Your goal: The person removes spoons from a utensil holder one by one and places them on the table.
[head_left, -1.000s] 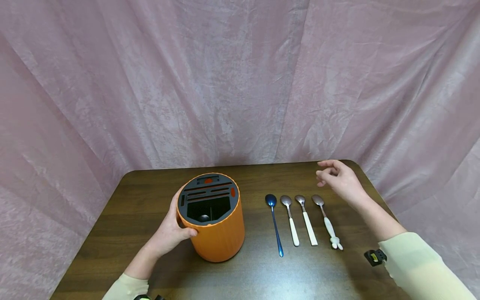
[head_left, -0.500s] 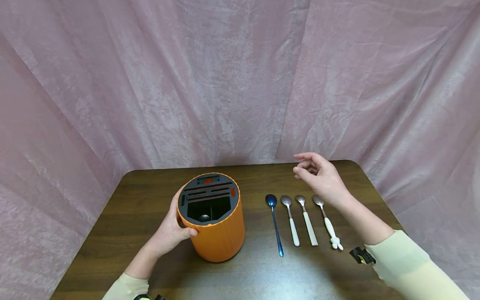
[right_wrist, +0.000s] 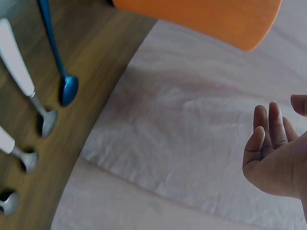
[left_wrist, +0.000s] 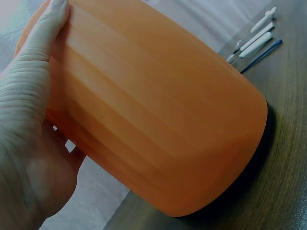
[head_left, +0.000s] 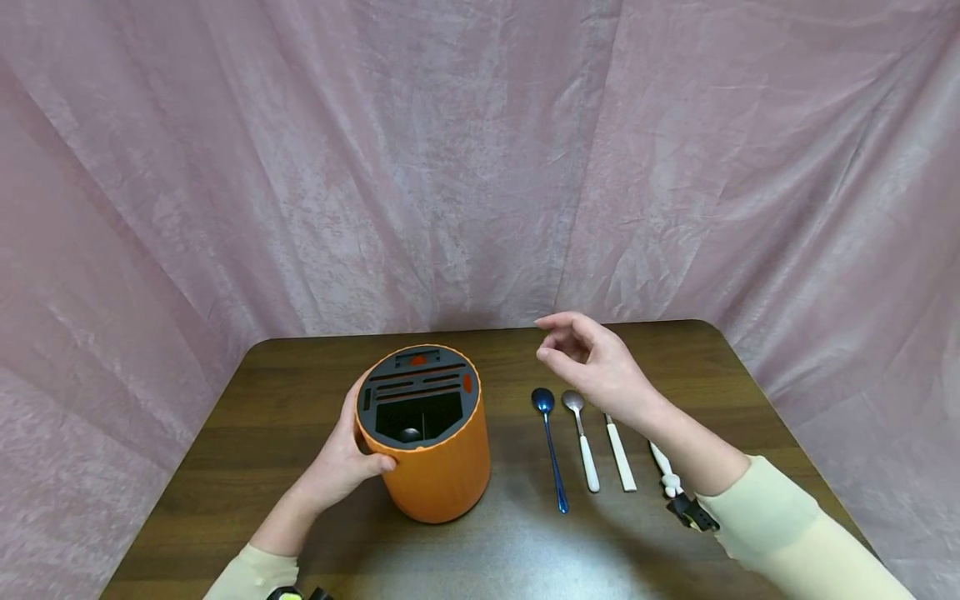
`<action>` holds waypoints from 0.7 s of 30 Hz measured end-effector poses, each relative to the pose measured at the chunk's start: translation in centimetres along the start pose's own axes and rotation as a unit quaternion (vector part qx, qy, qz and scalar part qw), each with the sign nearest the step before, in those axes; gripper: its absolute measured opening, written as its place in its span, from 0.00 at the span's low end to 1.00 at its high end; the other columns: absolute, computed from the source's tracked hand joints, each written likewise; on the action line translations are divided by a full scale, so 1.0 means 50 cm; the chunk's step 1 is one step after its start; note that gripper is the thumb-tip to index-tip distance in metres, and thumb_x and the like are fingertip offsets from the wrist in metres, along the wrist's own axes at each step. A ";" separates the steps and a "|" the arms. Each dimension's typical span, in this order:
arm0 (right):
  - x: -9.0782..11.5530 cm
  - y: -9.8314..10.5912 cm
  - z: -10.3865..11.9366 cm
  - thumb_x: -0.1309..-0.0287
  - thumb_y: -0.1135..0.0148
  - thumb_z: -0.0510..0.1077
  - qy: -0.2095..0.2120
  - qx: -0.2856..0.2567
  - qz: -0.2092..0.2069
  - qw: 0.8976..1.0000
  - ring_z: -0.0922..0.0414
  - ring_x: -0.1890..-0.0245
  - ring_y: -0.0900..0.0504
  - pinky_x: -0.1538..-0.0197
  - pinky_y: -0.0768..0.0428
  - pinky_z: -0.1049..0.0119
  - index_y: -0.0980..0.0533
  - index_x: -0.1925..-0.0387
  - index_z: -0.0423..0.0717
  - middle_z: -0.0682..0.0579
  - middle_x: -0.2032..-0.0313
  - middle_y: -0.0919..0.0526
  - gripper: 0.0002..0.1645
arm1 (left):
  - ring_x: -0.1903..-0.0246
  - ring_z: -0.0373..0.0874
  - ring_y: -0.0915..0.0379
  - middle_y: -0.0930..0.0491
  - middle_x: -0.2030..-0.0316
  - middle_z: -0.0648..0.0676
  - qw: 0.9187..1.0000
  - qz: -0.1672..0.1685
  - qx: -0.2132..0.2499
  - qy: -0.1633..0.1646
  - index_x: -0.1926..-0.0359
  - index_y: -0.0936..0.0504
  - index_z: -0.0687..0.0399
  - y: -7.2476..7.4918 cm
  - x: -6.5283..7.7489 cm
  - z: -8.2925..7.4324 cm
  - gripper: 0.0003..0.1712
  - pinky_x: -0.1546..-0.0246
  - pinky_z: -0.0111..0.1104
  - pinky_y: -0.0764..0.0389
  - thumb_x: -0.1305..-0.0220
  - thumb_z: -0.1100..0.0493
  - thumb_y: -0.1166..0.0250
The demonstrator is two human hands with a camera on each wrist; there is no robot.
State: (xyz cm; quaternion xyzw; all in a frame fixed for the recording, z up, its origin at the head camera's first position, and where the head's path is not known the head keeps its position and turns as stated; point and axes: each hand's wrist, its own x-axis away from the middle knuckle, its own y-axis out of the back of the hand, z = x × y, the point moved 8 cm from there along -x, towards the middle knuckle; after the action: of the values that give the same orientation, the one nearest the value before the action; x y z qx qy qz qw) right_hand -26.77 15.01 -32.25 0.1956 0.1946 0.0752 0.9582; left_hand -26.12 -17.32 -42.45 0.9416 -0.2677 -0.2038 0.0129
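Note:
My left hand (head_left: pixel 341 467) grips the rim of an orange cylindrical utensil holder (head_left: pixel 442 483), its thumb on the near outer side. The holder's dark slotted top (head_left: pixel 408 400) faces up, and a small rounded shiny shape shows inside its large opening. My right hand (head_left: pixel 596 362), fingers loosely bent and holding nothing, hovers above the spoon heads. Below it lie a blue spoon (head_left: pixel 553 458), a spoon with a rounded white handle (head_left: pixel 588 467) and one with a flat white handle (head_left: pixel 621 462). My right forearm partly hides a spoon with a rabbit-shaped handle end (head_left: pixel 667 475).
The brown wooden table (head_left: pixel 262 400) has rounded far corners. A pink curtain (head_left: pixel 480 167) hangs behind its far edge and along both sides. In the left wrist view the spoon handles (left_wrist: pixel 256 40) show beyond the holder.
My right hand has moved left, from beyond the rabbit-handled spoon to over the middle spoons, with its fingers still loosely bent. The left hand, the holder and the spoons have stayed put.

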 end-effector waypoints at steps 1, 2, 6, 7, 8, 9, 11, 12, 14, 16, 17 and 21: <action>-0.001 -0.008 0.004 0.33 0.32 0.43 0.002 -0.001 0.004 1.000 0.53 0.62 0.19 0.60 0.22 0.66 0.22 0.42 0.52 0.53 0.60 0.15 0.19 | 0.28 0.52 0.45 0.49 0.23 0.57 1.000 0.000 -0.001 0.001 0.18 0.61 0.41 0.000 0.000 -0.001 0.67 0.34 0.32 0.33 0.44 0.37 0.26; -0.001 -0.015 0.007 0.33 0.32 0.43 0.005 -0.001 0.009 1.000 0.54 0.62 0.19 0.59 0.22 0.65 0.22 0.42 0.52 0.54 0.60 0.15 0.19 | 0.28 0.52 0.45 0.49 0.23 0.57 1.000 -0.001 -0.001 0.002 0.18 0.61 0.41 0.000 0.000 0.000 0.66 0.34 0.32 0.33 0.44 0.37 0.26; -0.004 -0.048 0.027 0.33 0.32 0.43 0.019 0.005 0.029 0.999 0.57 0.59 0.18 0.56 0.23 0.62 0.21 0.43 0.55 0.56 0.59 0.15 0.18 | 0.28 0.52 0.45 0.50 0.23 0.58 1.000 -0.001 0.001 0.002 0.18 0.61 0.41 0.002 0.000 0.002 0.66 0.34 0.32 0.33 0.43 0.37 0.26; -0.005 -0.056 0.032 0.33 0.32 0.43 0.024 0.009 0.033 0.999 0.58 0.58 0.19 0.54 0.24 0.62 0.21 0.43 0.55 0.57 0.59 0.15 0.18 | 0.28 0.52 0.45 0.50 0.22 0.58 1.000 -0.001 0.004 0.001 0.18 0.61 0.42 0.002 0.000 0.003 0.66 0.34 0.32 0.33 0.43 0.38 0.26; -0.006 -0.065 0.036 0.33 0.32 0.43 0.029 0.012 0.037 0.999 0.58 0.56 0.19 0.53 0.24 0.61 0.21 0.43 0.56 0.58 0.59 0.15 0.18 | 0.28 0.52 0.45 0.50 0.22 0.58 1.000 -0.001 0.006 0.001 0.18 0.61 0.42 0.002 0.000 0.004 0.66 0.34 0.32 0.33 0.43 0.38 0.26; -0.007 -0.073 0.041 0.34 0.32 0.44 0.034 0.015 0.040 0.998 0.59 0.55 0.19 0.52 0.25 0.60 0.21 0.43 0.57 0.59 0.59 0.15 0.19 | 0.28 0.52 0.45 0.50 0.22 0.58 1.000 -0.001 0.004 -0.001 0.18 0.61 0.42 0.003 0.000 0.004 0.66 0.34 0.32 0.33 0.43 0.38 0.26; -0.008 -0.088 0.049 0.34 0.31 0.44 0.044 0.023 0.046 0.998 0.59 0.54 0.19 0.50 0.26 0.59 0.21 0.43 0.57 0.61 0.59 0.15 0.19 | 0.27 0.52 0.45 0.50 0.22 0.58 1.000 -0.001 0.003 -0.001 0.18 0.61 0.42 0.003 0.000 0.005 0.66 0.34 0.32 0.33 0.43 0.38 0.26; -0.008 -0.096 0.054 0.35 0.31 0.45 0.051 0.029 0.049 0.997 0.60 0.53 0.19 0.50 0.27 0.59 0.20 0.44 0.57 0.62 0.59 0.15 0.19 | 0.27 0.52 0.45 0.50 0.22 0.58 1.000 -0.002 0.000 0.000 0.18 0.61 0.42 0.004 0.000 0.005 0.66 0.34 0.32 0.33 0.43 0.37 0.26; -0.008 -0.110 0.062 0.35 0.30 0.45 0.068 0.040 0.055 0.995 0.60 0.53 0.20 0.49 0.27 0.58 0.20 0.44 0.57 0.63 0.59 0.16 0.19 | 0.27 0.52 0.46 0.50 0.22 0.57 1.000 -0.003 -0.004 0.002 0.18 0.61 0.41 0.004 -0.001 0.005 0.66 0.34 0.32 0.34 0.44 0.36 0.26; -0.008 -0.124 0.071 0.36 0.30 0.46 0.085 0.052 0.060 0.993 0.61 0.52 0.21 0.48 0.26 0.58 0.19 0.45 0.55 0.64 0.59 0.16 0.18 | 0.27 0.52 0.46 0.50 0.22 0.57 1.000 -0.004 -0.004 0.004 0.18 0.61 0.41 0.003 -0.001 0.004 0.67 0.34 0.32 0.34 0.44 0.36 0.26; -0.008 -0.131 0.076 0.36 0.29 0.46 0.095 0.060 0.062 0.992 0.62 0.51 0.22 0.47 0.26 0.58 0.18 0.46 0.55 0.65 0.59 0.16 0.17 | 0.27 0.52 0.46 0.50 0.22 0.57 1.000 -0.004 -0.002 0.004 0.18 0.61 0.41 0.003 -0.001 0.003 0.67 0.34 0.32 0.34 0.44 0.36 0.26; -0.007 -0.154 0.096 0.37 0.29 0.46 0.146 0.084 0.069 0.983 0.65 0.50 0.24 0.43 0.28 0.58 0.16 0.50 0.52 0.67 0.61 0.17 0.14 | 0.27 0.52 0.46 0.50 0.22 0.57 1.000 -0.003 0.010 0.002 0.18 0.61 0.41 0.000 -0.002 -0.001 0.67 0.34 0.32 0.33 0.44 0.38 0.25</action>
State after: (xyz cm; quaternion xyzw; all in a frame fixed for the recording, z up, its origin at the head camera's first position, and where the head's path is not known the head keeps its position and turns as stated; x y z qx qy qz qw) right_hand -24.66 6.24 -31.17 0.2747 0.3246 0.1520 0.8922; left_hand -26.17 -17.27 -42.38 0.9428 -0.2671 -0.1994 0.0037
